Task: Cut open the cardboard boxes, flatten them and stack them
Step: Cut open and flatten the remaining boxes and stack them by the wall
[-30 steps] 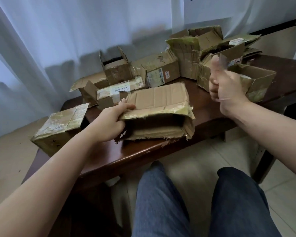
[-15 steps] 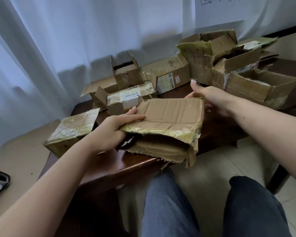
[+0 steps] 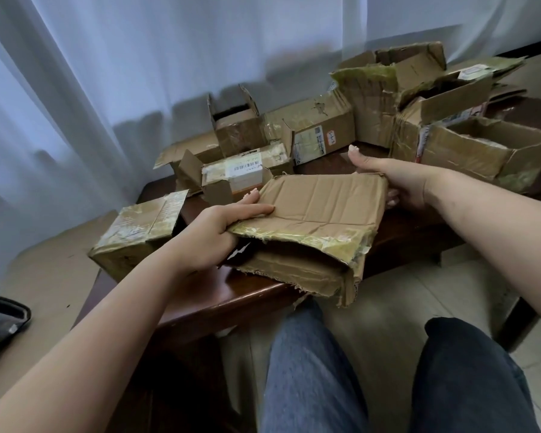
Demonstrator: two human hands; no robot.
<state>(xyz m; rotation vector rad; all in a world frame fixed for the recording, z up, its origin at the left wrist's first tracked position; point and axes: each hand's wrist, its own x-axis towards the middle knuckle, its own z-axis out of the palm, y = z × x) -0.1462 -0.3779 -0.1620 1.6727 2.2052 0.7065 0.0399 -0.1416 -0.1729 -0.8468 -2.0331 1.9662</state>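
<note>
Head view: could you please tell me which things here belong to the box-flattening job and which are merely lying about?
Job:
- torn-open box, held by left hand and right hand
- taped box at the table's left edge
- barcode-label box
- heap of opened boxes

Lying about:
- dark tray-like item on the floor
- white curtain
- table

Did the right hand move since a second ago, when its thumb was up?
Yes. The right hand came down from in front of the open cardboard boxes and now grips the right edge of the squashed brown cardboard box over the dark wooden table.
</note>
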